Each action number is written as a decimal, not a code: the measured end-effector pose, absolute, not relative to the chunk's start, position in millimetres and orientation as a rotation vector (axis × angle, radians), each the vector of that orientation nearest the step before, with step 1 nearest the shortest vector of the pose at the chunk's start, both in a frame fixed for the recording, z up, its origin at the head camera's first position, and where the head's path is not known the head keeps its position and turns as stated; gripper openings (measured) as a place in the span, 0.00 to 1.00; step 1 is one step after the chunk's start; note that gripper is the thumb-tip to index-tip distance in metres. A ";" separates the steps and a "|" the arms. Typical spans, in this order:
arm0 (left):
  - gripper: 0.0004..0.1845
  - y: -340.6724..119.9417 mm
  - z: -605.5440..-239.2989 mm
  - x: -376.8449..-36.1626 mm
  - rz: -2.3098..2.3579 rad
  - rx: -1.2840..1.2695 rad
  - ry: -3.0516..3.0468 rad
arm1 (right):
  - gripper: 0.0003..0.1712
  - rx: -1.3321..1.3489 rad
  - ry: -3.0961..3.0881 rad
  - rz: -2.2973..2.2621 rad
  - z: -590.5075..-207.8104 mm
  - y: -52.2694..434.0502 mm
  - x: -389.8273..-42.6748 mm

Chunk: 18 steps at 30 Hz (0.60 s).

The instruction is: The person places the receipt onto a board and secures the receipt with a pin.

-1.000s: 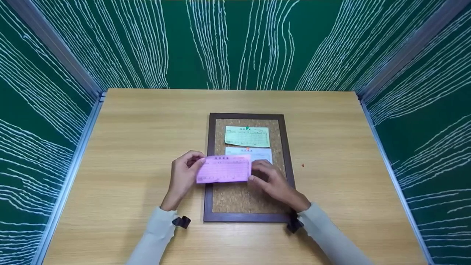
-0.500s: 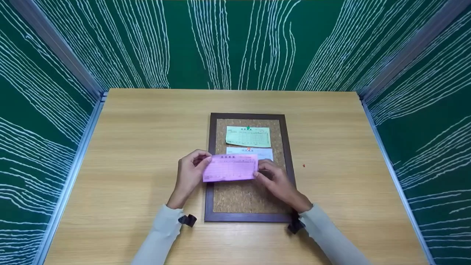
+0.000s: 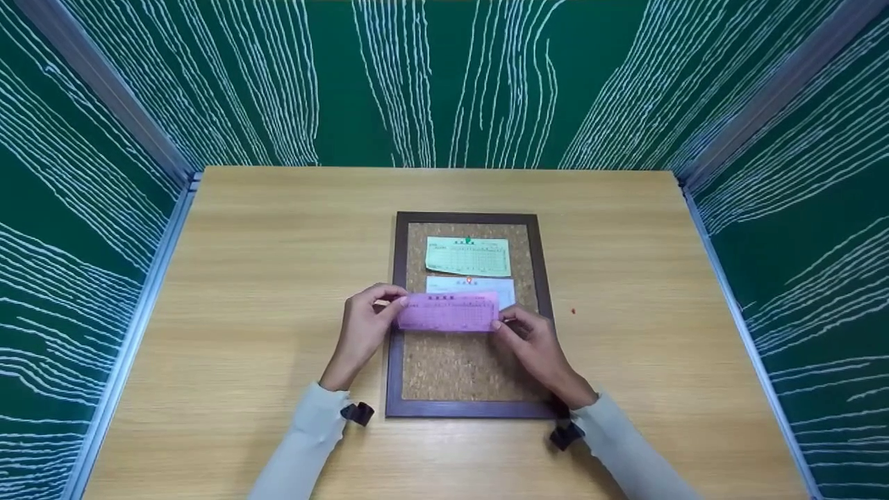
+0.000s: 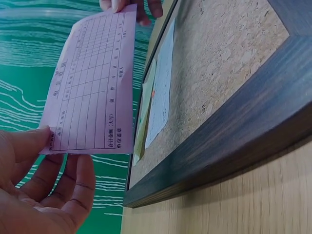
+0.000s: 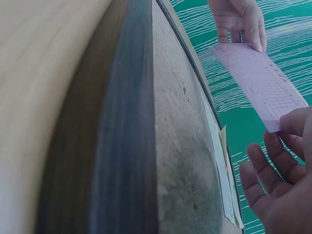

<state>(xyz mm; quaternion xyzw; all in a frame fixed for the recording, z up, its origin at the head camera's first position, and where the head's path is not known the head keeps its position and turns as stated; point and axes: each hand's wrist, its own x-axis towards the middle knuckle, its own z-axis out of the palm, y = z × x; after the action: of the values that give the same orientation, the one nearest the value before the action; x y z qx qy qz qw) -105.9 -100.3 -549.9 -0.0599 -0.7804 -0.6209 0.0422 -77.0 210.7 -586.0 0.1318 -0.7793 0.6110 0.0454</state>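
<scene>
Both hands hold a pink printed form slip above a framed cork board. My left hand pinches its left end between thumb and fingers. At the other end, the right hand pinches the right edge. In the left wrist view the slip hangs in the air, apart from the cork. A green slip lies near the top of the board under a green pushpin. Just below it is a pale blue slip with an orange-red pin, partly hidden by the pink one.
The board's dark wooden frame lies on a light wood table. A tiny red object sits on the table right of the board. Green panels with white wavy lines stand around the table's back and sides.
Both hands have carried the pink slip to the right and slightly up, over the board. The slip looks narrower from above, now tilted more. The pinned slips have stayed put.
</scene>
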 end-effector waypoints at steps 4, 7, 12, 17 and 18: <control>0.05 -97.7 -549.3 -107.1 -1.874 -0.218 -2.426 | 0.04 0.342 -2.407 1.855 -585.6 214.4 -73.8; 0.06 -94.1 -549.4 -108.5 -1.853 -0.241 -2.447 | 0.05 0.278 -2.421 1.851 -584.9 217.2 -70.5; 0.05 -87.6 -549.9 -109.2 -1.847 -0.250 -2.451 | 0.03 0.161 -2.437 1.819 -582.1 220.2 -66.4; 0.03 -82.2 -550.4 -109.2 -1.855 -0.221 -2.444 | 0.03 0.080 -2.455 1.783 -579.9 222.6 -62.3; 0.03 -81.2 -550.7 -109.3 -1.855 -0.216 -2.444 | 0.03 0.065 -2.456 1.779 -579.8 223.2 -61.4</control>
<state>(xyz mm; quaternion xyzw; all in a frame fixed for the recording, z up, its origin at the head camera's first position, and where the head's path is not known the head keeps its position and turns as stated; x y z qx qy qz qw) -109.3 -81.2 -550.7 -0.0702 -0.7941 -0.6028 0.0330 -61.4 223.2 -579.8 0.0214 -0.8086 0.5855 0.0541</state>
